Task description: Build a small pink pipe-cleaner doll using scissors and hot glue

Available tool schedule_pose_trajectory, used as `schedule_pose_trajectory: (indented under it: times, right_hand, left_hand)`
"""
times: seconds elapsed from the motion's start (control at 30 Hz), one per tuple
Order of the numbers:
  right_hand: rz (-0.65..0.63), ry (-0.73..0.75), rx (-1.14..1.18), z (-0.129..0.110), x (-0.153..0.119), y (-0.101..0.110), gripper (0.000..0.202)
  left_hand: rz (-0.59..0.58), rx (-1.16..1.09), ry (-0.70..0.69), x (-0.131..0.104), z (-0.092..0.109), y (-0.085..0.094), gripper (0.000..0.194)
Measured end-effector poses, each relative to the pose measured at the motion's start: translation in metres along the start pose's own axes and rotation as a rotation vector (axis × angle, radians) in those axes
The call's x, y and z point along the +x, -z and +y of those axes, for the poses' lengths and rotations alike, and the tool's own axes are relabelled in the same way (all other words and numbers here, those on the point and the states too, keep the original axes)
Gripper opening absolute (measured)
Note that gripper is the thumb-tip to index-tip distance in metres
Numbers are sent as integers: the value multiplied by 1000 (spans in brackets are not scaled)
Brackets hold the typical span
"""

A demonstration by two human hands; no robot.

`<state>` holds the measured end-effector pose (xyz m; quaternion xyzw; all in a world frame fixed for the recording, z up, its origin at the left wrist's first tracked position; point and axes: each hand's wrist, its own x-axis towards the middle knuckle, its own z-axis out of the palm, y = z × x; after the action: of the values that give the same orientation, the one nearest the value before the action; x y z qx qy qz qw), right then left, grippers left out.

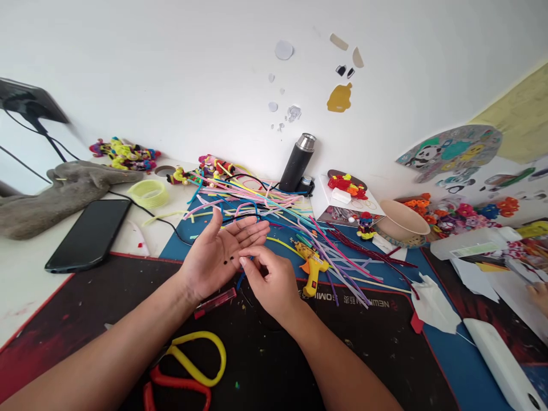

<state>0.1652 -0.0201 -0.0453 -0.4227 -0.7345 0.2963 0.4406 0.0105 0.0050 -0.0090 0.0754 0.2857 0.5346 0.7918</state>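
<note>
My left hand (218,254) is turned palm up over the black mat, with its fingers stretched out flat. Two tiny black pieces (228,260) lie on that palm; their kind is too small to make out. Right beside them is my right hand (272,279), thumb and forefinger pinched together at the edge of the left palm. Whatever those fingertips hold, if anything, is hidden. Under the left hand lies a small clear red-tinted case (215,302). A yellow glue gun (314,271) rests just right of my right hand.
Colourful pipe cleaners (265,200) spread behind my hands, near a black thermos (297,162). Scissors with red and yellow handles (199,365) lie in front. A phone (89,235) is at left. At the right edge, another person's hand (538,297) shows near papers.
</note>
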Motion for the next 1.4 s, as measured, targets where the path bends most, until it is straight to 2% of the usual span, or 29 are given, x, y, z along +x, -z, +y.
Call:
schedule_pose_trajectory:
  times: [0.43, 0.93, 1.27, 1.4]
  right_hand:
    - [-22, -56, -4, 7, -3, -7, 15]
    - [-79, -115, -71, 7, -4, -12, 10]
    - [34, -56, 62, -1, 2, 0, 16]
    - [93, -63, 61, 3, 6, 5, 19]
  left_hand:
    - [-93, 129, -52, 3, -5, 9, 73]
    - [-67, 117, -2, 3, -4, 13, 73]
    - [-73, 83, 24, 3, 1, 15, 70]
    - [-48, 107, -12, 4, 3, 13, 76]
